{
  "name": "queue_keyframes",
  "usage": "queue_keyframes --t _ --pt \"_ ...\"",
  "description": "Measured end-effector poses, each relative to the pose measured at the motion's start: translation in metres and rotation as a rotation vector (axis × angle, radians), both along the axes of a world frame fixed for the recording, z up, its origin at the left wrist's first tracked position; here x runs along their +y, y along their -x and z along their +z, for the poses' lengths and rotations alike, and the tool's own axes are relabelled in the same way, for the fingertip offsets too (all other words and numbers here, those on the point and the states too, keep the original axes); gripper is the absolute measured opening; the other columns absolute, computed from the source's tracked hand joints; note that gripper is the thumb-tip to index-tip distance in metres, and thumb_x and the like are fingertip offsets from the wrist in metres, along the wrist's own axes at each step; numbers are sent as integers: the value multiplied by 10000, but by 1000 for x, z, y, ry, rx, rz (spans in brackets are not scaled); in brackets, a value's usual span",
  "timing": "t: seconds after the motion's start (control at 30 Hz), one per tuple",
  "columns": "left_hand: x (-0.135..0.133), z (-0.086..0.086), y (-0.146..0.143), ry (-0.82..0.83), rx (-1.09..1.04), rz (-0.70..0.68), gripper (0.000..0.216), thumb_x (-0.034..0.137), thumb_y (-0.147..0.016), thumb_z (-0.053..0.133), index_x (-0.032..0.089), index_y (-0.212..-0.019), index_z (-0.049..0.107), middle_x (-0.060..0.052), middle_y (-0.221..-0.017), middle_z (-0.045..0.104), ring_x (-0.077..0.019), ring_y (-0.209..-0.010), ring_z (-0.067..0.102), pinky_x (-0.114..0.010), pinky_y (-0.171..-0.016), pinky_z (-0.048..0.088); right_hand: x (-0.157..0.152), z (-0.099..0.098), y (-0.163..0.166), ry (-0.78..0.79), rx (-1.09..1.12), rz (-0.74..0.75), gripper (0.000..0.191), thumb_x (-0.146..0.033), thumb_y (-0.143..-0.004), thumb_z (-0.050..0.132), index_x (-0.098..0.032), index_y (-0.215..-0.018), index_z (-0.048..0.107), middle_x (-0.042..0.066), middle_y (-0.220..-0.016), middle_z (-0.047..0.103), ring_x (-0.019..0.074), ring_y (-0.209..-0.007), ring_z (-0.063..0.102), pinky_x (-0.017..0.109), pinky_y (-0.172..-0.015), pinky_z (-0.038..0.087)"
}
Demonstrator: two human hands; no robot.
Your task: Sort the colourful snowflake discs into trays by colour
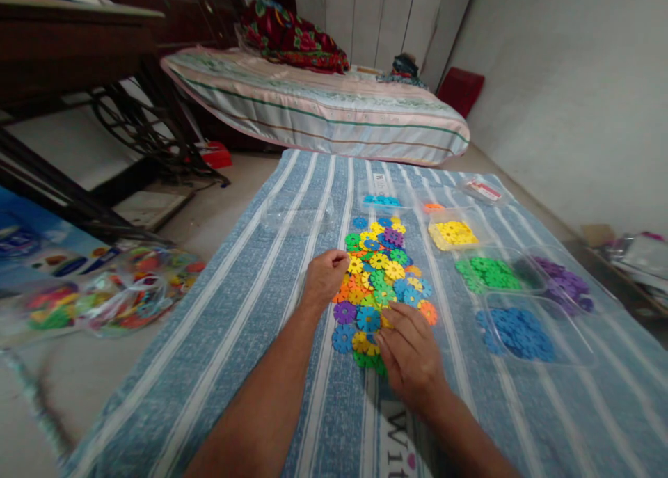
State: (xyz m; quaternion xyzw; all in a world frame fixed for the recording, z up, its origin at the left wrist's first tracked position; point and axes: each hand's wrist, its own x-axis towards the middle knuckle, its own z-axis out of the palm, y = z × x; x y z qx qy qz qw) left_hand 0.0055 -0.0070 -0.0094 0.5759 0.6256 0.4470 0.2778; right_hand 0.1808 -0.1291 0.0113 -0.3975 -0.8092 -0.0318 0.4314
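Observation:
A mixed pile of flat, flower-shaped plastic discs in several colours lies on a blue striped cloth. My left hand is at the pile's left edge, beside a yellow disc. Its fingers are curled into a pinch, and anything inside is hidden. Over the pile's near right side is my right hand. Its thumb and fingertips close about a yellow disc, partly covered by the hand. Near its fingers lie an orange disc and a blue disc.
Clear containers on the right hold yellow discs, green discs, purple discs and blue discs. Farther back are light-blue discs and an orange piece. A bed stands beyond; plastic bags lie left.

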Motion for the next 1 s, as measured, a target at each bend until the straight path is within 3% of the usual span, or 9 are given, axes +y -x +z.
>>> queue_keyframes --t 0.17,0.37,0.47,0.57,0.77,1.0 --pt "-2 4 -1 10 4 10 179 282 -722 516 183 -747 664 7 -715 677 -130 -675 616 -217 -633 463 13 21 -47 -48 -4 -132 103 -115 -824 551 -171 -874 620 86 -968 648 215 -1012 583 426 -878 487" --pt "-2 4 -1 13 20 6 183 289 -727 517 183 -750 664 9 -704 673 -128 -672 617 -213 -636 456 14 42 -142 -233 -193 -625 91 -227 -812 592 -166 -758 632 88 -859 671 228 -868 629 406 -833 490" --pt "-2 3 -1 19 12 5 182 293 -726 519 187 -752 664 7 -717 679 -132 -682 621 -213 -637 463 9 40 -157 -232 -237 -674 107 -253 -805 605 -162 -759 638 98 -844 672 236 -831 632 416 -807 497" --pt "-2 4 -2 21 1 6 183 296 -724 522 188 -758 665 6 -728 684 -132 -683 621 -212 -633 468 2 29 -132 -162 -182 -536 77 -239 -809 605 -169 -827 633 96 -890 664 236 -884 620 428 -823 502" --pt "-2 3 -1 10 28 7 186 292 -724 525 181 -760 670 1 -725 682 -134 -684 622 -217 -634 469 -7 9 -33 55 -66 -136 121 -144 -832 546 -190 -913 622 89 -1013 625 236 -1099 528 449 -912 471" --pt "0 -2 0 -2 27 -7 188 281 -735 522 177 -784 671 -2 -727 688 -131 -698 620 -218 -657 477 6 9 35 206 -228 -73 113 -231 -839 553 -166 -870 641 132 -1154 572 293 -1215 410 489 -966 392"
